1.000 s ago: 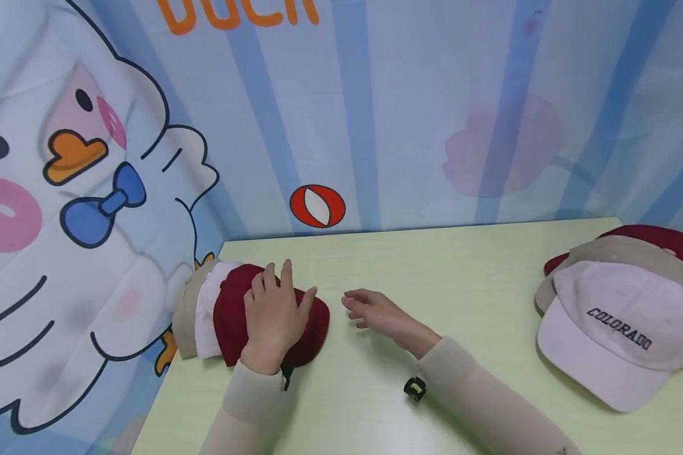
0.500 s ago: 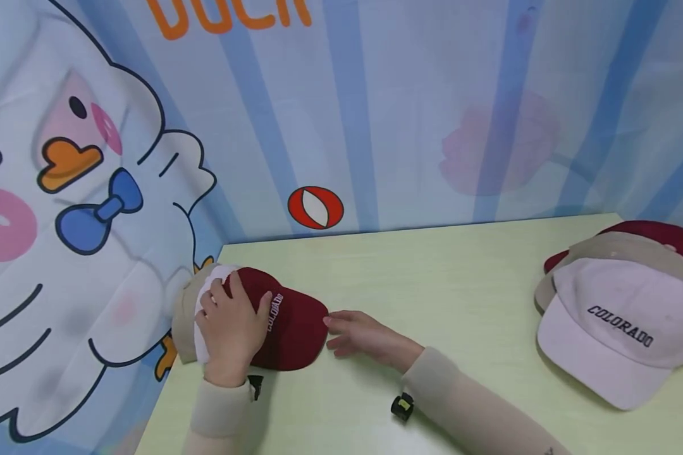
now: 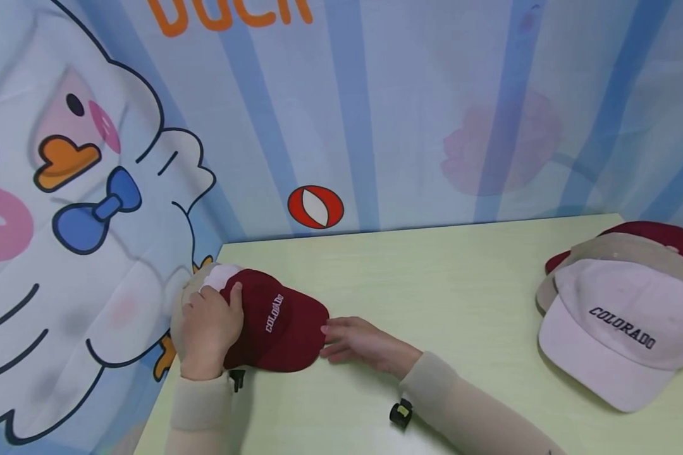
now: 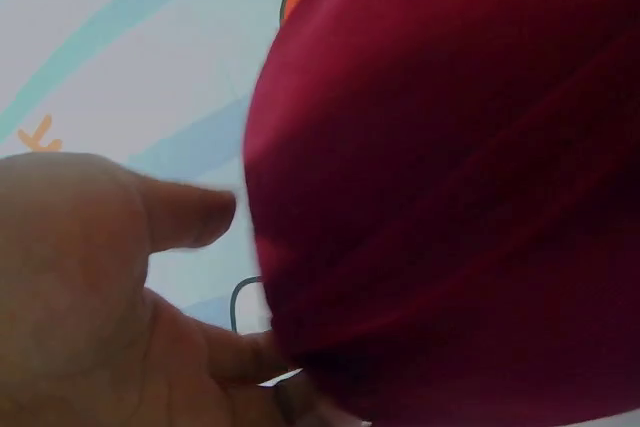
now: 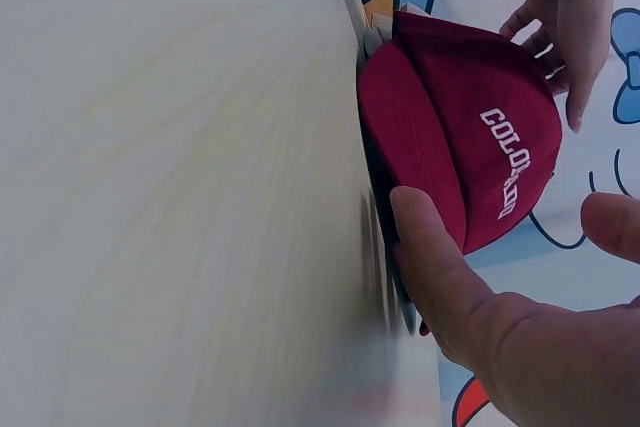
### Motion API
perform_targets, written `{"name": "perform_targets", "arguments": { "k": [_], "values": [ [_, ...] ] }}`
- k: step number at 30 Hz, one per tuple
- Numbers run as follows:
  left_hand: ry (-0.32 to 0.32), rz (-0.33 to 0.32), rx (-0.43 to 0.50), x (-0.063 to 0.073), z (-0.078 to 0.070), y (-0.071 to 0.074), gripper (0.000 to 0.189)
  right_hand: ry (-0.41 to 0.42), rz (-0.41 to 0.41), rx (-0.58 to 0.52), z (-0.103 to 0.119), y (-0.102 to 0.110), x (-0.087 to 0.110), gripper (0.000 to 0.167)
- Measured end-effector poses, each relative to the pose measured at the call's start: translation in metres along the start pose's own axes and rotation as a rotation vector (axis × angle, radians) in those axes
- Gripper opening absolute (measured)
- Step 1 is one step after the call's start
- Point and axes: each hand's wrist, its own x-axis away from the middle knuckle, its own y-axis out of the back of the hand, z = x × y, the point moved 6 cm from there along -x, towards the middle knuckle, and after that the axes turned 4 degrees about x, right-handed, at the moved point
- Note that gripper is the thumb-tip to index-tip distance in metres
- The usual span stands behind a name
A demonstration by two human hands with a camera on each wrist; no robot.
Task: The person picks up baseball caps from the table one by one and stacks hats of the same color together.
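Observation:
A maroon cap [image 3: 290, 335] with white COLORADO lettering lies at the left of the table, its brim pointing right. Nested behind it show a white cap [image 3: 222, 276] and a beige cap [image 3: 178, 316]. My left hand [image 3: 209, 328] rests at the back of this stack, largely covering the two rear caps. In the left wrist view its thumb [image 4: 195, 215] is apart from the maroon crown, while the other fingers run partly hidden behind it. My right hand [image 3: 370, 344] has its fingertips right at the maroon brim's edge; the right wrist view shows its finger [image 5: 425, 247] extended along the brim, thumb apart.
A second stack stands at the table's right: a white COLORADO cap [image 3: 615, 335] over a beige cap [image 3: 552, 294] and a maroon cap [image 3: 660, 234]. The pale table [image 3: 432, 272] meets a printed duck backdrop [image 3: 415, 114] behind and on the left.
My left hand has slid left from the top of the maroon cap to the stack's back, uncovering the lettering. My right hand has come left and slightly nearer, up to the brim.

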Motion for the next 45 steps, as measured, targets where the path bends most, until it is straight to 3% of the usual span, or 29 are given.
{"name": "perform_targets", "arguments": {
  "k": [5, 10, 14, 18, 23, 28, 33, 38, 45],
  "values": [
    [-0.023, -0.003, 0.093, -0.004, -0.005, 0.001, 0.058, -0.011, -0.002, -0.017, -0.001, 0.0, 0.001, 0.066],
    [-0.045, 0.09, 0.258, -0.005, -0.014, 0.0, 0.057, -0.012, 0.015, -0.015, 0.002, -0.001, 0.007, 0.067],
    [-0.053, 0.174, 0.439, -0.005, -0.024, -0.001, 0.058, -0.001, 0.019, -0.022, 0.005, 0.001, 0.011, 0.068],
    [-0.031, 0.241, 0.697, -0.006, -0.036, -0.003, 0.052, 0.016, 0.016, -0.022, 0.006, 0.008, 0.015, 0.068],
    [0.015, 0.277, 0.913, -0.009, -0.052, -0.004, 0.046, 0.021, 0.039, 0.07, 0.009, 0.023, 0.024, 0.071],
    [0.006, 0.329, 0.989, -0.011, -0.07, -0.008, 0.043, -0.001, -0.005, 0.28, 0.019, 0.046, 0.034, 0.073],
    [-0.04, 0.41, 1.01, -0.01, -0.09, -0.018, 0.045, 0.074, -0.199, 0.43, 0.043, 0.074, 0.041, 0.064],
    [-0.096, 0.491, 0.982, -0.007, -0.11, -0.03, 0.043, 0.207, -0.362, 0.421, 0.068, 0.094, 0.044, 0.053],
    [-0.191, 0.579, 0.959, -0.002, -0.132, -0.046, 0.037, 0.299, -0.355, 0.411, 0.086, 0.105, 0.043, 0.058]
  ]
}}
